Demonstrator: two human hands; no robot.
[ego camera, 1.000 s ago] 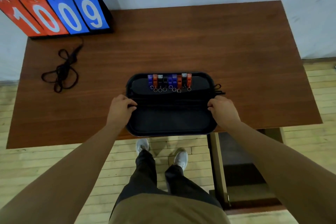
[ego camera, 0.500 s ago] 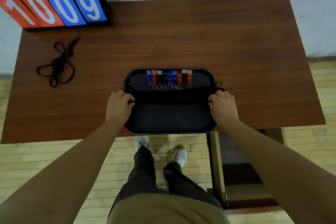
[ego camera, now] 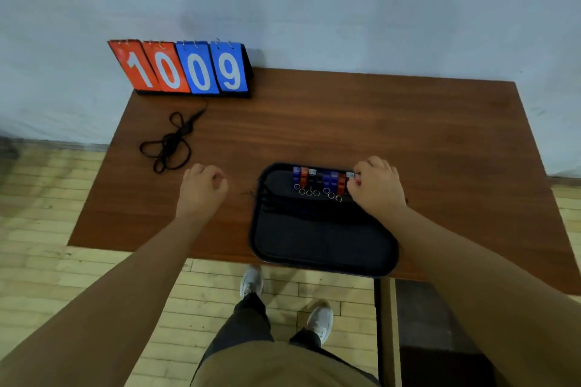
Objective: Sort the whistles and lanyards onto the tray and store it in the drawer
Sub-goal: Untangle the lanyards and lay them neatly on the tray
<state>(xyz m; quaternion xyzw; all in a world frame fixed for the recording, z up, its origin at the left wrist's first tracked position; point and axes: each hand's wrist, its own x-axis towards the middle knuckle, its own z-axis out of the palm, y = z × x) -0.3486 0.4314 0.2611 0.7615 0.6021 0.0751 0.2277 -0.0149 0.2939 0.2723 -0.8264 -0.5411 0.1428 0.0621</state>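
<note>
Spot lanyard [ego camera: 169, 144] tangled on table [ego camera: 377, 122], well left of tray [ego camera: 255, 229], judge it light, limp, snag-prone, best pinched at its bunched middle, with left fingers [ego camera: 217, 177] loosely curled and empty nearby, right fingers [ego camera: 358, 181] pinching end whistle [ego camera: 350, 175] in tray's far row.

Left hand [ego camera: 202, 188] hovers loosely curled; right hand [ego camera: 377, 190] fingers [ego camera: 364, 169] curl, perhaps pinching.

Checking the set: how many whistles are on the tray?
8 whistles, in one row along the tray's far edge; the right hand covers its right end; more may be hidden.
</note>
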